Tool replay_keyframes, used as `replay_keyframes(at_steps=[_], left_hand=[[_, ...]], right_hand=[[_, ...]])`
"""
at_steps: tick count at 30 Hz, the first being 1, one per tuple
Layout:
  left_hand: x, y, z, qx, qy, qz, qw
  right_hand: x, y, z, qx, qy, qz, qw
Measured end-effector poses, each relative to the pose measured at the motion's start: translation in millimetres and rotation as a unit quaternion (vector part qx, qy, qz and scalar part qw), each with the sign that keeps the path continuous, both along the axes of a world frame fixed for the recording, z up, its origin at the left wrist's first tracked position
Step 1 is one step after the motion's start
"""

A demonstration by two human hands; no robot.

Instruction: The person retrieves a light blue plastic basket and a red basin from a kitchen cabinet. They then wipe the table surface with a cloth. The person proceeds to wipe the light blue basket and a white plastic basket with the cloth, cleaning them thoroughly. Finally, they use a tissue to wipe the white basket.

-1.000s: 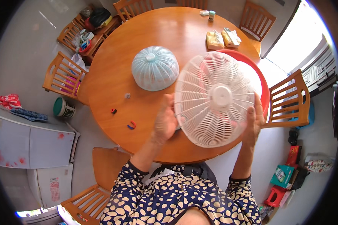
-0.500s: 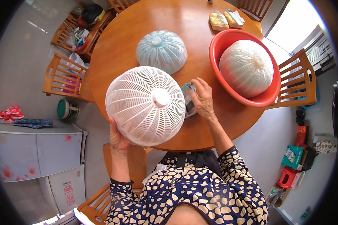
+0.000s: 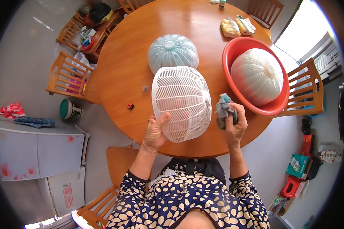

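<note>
My left hand (image 3: 156, 131) grips the rim of a white slatted plastic food cover (image 3: 181, 103), its thumb on the outside. The dome is tilted on its side above the table, with its knob toward my right hand. Bunched up in my right hand (image 3: 237, 124) is a grey-blue cloth (image 3: 226, 110), held just off the cover's right side. Behind the white dome, a pale blue slatted food cover (image 3: 172, 53) rests dome-up on the table. To the right, a cream-white slatted cover (image 3: 258, 76) sits inside a red plastic basin (image 3: 228, 68).
The round wooden table (image 3: 118, 57) carries a small red and black item (image 3: 130, 107), a tiny packet (image 3: 145, 88), tissue packs (image 3: 231, 28) and a small jar (image 3: 222, 4). Wooden chairs (image 3: 68, 74) stand around it. A white fridge (image 3: 59, 152) is at the left.
The white cover has moved right and turned, so its knob now points right. My right hand has lifted the cloth from near the table and moved right with it.
</note>
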State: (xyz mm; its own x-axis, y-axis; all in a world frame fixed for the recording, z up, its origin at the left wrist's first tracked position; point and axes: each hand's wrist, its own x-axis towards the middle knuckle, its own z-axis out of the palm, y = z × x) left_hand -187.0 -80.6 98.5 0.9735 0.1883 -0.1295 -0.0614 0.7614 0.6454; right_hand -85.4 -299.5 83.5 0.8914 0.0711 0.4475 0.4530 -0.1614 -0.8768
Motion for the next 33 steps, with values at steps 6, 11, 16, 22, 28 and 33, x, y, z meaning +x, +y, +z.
replay_keyframes(at_steps=[6,11,16,22,28,33], left_hand=[[10.8,-30.8,5.5,0.008,-0.012,-0.056,0.998],[2.7,-41.0,-2.1,-0.033,0.025,-0.064,0.997],[-10.4,-43.0,-12.3,-0.017,0.048,-0.11,0.993],[-2.2,-31.7,-2.1,0.02,0.021,-0.119,0.992],[5.4,-32.2,7.0,-0.096,0.008,-0.122,0.988],[1.5,-42.4,-2.4,-0.047,0.066,-0.131,0.988]], right_hand=[[-33.6,34.3,34.3,-0.167,-0.229,0.07,0.956],[-2.8,46.4,34.2,-0.109,-0.184,0.062,0.975],[35.6,55.2,12.8,0.022,0.146,0.088,0.985],[8.4,50.6,20.2,0.016,-0.045,0.112,0.993],[-41.7,49.7,27.5,-0.134,-0.279,0.108,0.945],[-16.9,57.7,43.8,-0.148,-0.241,0.131,0.95]])
